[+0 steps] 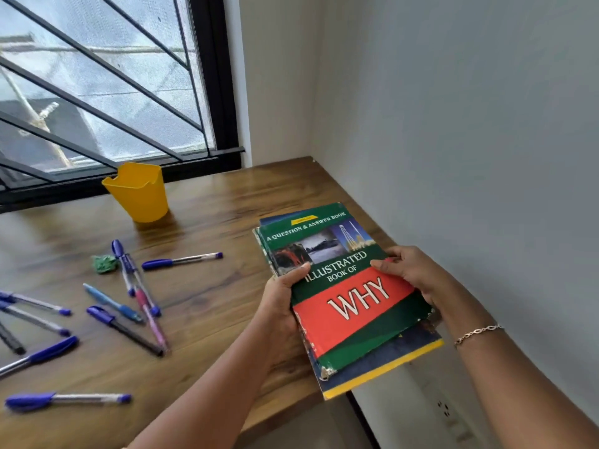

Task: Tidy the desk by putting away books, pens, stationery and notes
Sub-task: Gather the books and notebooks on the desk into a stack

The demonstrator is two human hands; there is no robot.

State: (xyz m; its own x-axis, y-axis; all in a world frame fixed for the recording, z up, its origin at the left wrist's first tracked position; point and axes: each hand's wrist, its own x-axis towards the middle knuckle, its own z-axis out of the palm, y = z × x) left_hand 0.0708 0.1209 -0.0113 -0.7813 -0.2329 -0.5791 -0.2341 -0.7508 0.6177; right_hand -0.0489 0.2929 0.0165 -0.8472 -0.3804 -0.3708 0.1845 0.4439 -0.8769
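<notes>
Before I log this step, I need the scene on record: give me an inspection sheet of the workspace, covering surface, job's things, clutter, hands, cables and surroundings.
Surface: wooden desk, set in a room corner.
Job's things: stack of books held over the desk's right side, "Illustrated Book of Why" on top; many pens scattered at left; yellow cup upright at the back.
Clutter: green crumpled lump among the pens.
Grippers: left hand grips the stack's left edge; right hand grips its right edge.
Cables: nothing seen.
Surroundings: barred window, plain wall, wall socket low at right.
</notes>
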